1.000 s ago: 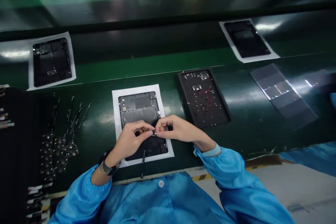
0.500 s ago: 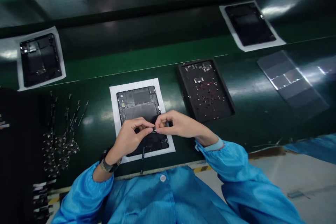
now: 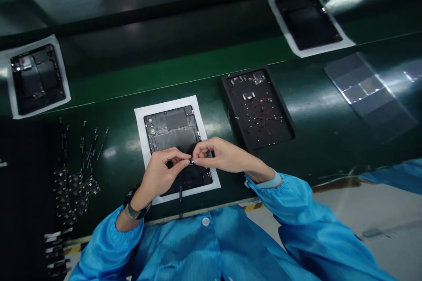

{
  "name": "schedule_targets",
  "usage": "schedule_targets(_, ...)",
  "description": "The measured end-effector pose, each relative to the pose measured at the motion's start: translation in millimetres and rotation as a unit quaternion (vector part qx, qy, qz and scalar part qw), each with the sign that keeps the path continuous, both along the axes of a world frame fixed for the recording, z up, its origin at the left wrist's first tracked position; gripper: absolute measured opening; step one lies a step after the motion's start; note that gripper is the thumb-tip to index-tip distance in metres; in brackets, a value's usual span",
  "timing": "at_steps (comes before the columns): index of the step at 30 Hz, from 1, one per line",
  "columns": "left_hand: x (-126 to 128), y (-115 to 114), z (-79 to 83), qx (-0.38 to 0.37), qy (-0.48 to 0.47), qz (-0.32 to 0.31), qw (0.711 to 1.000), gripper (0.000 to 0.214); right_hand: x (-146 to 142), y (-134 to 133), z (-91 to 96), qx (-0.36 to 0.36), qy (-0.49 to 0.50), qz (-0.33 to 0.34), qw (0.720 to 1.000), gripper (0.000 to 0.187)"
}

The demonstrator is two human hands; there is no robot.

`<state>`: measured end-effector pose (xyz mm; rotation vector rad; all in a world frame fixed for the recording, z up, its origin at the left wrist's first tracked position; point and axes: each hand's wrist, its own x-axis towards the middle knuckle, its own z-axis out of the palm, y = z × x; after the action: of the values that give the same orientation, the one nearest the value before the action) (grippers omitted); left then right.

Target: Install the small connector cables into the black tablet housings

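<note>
In the head view, my left hand [image 3: 164,170] and my right hand [image 3: 221,154] meet over an open tablet housing [image 3: 176,134]. Their thumbs and fingertips pinch a small circuit board [image 3: 191,161] between them; the fingers cover much of it. A thin black flex cable [image 3: 180,195] hangs below the hands, past the housing's near edge; whether it joins the board is hidden. The housing lies on a white sheet [image 3: 140,129], and its lower middle is hidden by my hands.
Right of the housing stands a black tray [image 3: 239,129] with small parts and red wires. Small boards with flex cables [image 3: 75,184] lie at left. Further back are two more housings on sheets, left [image 3: 49,81] and right [image 3: 306,22]. Clear plastic film [image 3: 369,96] lies far right.
Both hands keep their pinch on the small board, nearly in place. The two housings at the back have shifted left, the left one more clearly. The view has tilted slightly.
</note>
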<state>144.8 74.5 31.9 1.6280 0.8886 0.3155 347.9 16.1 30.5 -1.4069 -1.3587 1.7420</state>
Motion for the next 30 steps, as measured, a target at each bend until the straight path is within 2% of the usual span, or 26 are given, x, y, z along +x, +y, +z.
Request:
schedule_targets(12,-0.7,3.0,-4.8,-0.074,-0.014,-0.003,0.997,0.014,6.5,1.9,0.0,0.011,0.019,0.028,0.999,0.014)
schedule_targets(19,0.2,2.4,-3.9,-0.054,-0.002,0.011,0.998,0.012,3.1,0.8,0.4,0.022,-0.008,0.018,1.000,0.010)
schedule_targets(23,1.1,-0.6,-5.1,-0.070,0.002,0.032,0.997,0.011,1.4,-1.2,-0.1,0.029,-0.013,0.007,0.999,0.009)
schedule_targets(27,2.0,-3.1,-6.2,-0.047,0.007,0.051,0.998,0.010,1.5,-1.7,-0.9,0.028,-0.015,0.000,0.999,0.008)
schedule_targets(30,1.9,-2.5,-6.2,-0.071,-0.001,0.050,0.996,0.010,2.4,-1.5,-2.3,0.032,-0.012,-0.001,0.999,0.009)
